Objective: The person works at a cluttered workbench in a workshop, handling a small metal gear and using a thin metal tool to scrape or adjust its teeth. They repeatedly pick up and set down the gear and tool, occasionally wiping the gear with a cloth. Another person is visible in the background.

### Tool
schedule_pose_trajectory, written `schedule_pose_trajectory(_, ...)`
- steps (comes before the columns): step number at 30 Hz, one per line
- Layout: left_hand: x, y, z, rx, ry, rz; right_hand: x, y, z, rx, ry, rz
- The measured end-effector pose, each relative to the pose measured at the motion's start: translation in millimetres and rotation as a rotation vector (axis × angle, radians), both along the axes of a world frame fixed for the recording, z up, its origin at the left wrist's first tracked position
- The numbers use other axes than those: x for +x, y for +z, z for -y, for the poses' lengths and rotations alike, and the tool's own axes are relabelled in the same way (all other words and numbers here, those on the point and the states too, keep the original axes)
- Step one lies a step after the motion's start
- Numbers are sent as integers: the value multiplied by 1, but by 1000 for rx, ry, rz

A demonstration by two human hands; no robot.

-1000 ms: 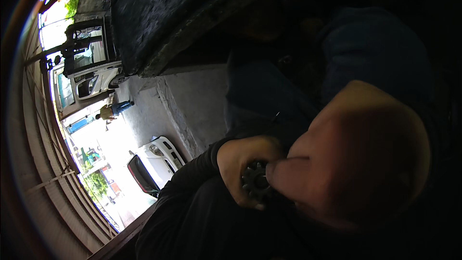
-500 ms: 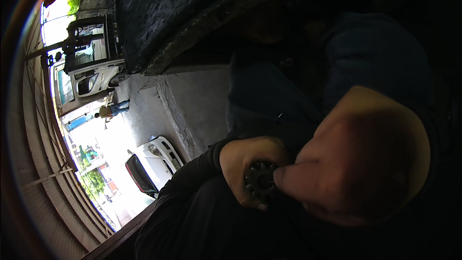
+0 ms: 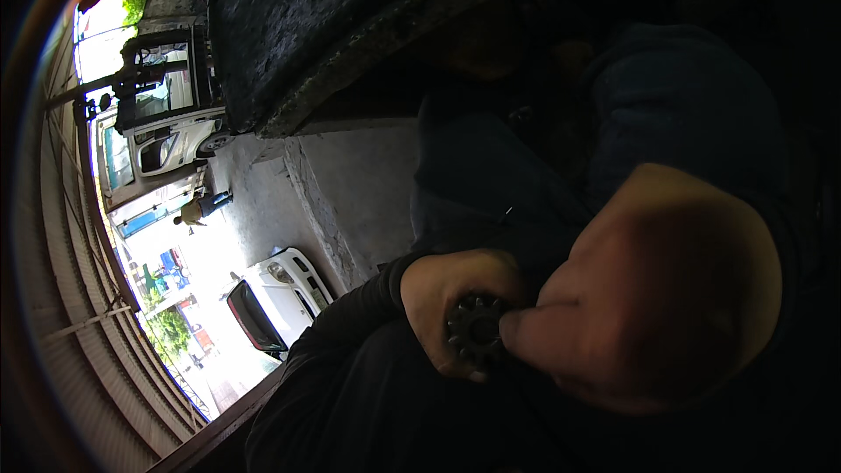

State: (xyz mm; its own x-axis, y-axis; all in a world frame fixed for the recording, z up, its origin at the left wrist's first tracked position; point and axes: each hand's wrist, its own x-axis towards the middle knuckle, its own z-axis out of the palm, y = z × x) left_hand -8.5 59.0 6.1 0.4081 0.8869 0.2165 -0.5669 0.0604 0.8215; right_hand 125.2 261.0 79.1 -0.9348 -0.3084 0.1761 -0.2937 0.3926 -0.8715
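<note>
Dim overall, right side nearly black. Daylight floods in from left, street (image 3: 188, 271) overexposed w/ glare. Right hand (image 3: 648, 307) close to lens, blurred, in shadow. Strong fisheye bend + dark vignette at edges.

I'm in a vehicle repair garage, under the grimy dark metal underside of a raised vehicle (image 3: 350, 44). A bare concrete floor (image 3: 368, 184) runs out to the daylit opening, where a white car (image 3: 276, 293) and a white truck cab (image 3: 158, 149) stand.
</note>
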Motion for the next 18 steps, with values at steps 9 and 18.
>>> schedule_pose_trajectory(9,0,3,1,-33,0,-21,0,16,5,107,-59,-12)
schedule_pose_trajectory(18,0,-1,5,-67,-26,-21,9,4,13,203,-93,11)
